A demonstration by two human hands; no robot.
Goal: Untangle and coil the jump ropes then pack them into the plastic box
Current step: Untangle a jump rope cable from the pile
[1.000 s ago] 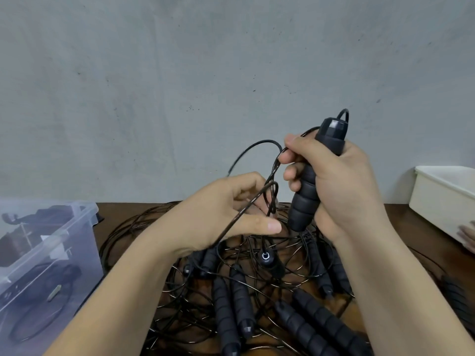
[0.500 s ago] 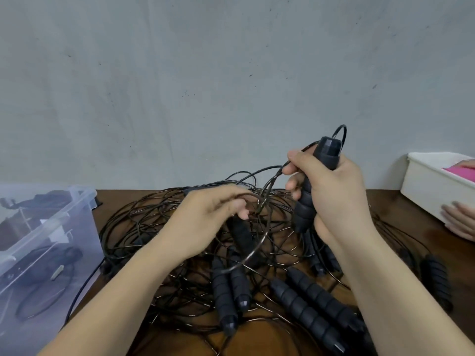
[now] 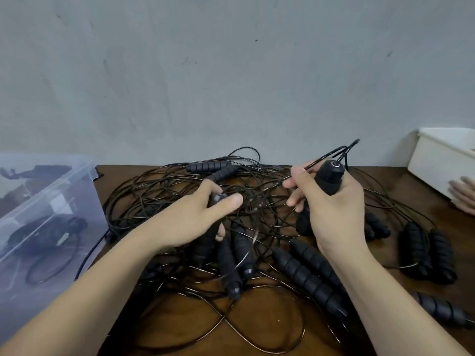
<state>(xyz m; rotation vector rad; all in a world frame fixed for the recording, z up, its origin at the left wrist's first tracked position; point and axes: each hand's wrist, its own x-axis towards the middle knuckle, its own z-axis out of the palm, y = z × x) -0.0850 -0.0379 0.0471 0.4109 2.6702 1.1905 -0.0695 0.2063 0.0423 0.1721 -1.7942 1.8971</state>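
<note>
A tangle of thin black jump-rope cords (image 3: 180, 191) with several ribbed black handles covers the brown table (image 3: 259, 327). My right hand (image 3: 331, 211) grips one black handle (image 3: 329, 179) upright above the pile, and its index finger and thumb pinch the cord coming off the top. My left hand (image 3: 195, 219) is down in the tangle, curled round a second black handle (image 3: 205, 242) whose top shows between thumb and fingers. The clear plastic box (image 3: 51, 201) stands at the left edge with coiled ropes inside.
A white bin (image 3: 437, 160) stands at the back right, and another person's hand (image 3: 462, 196) rests beside it. More handles lie at the right (image 3: 424, 253) and near the front (image 3: 308, 273). A grey wall rises behind the table.
Both hands have come down from chest height towards the pile. My left hand let go of the cord loop and took hold of a handle lying in the tangle. The right hand kept its handle.
</note>
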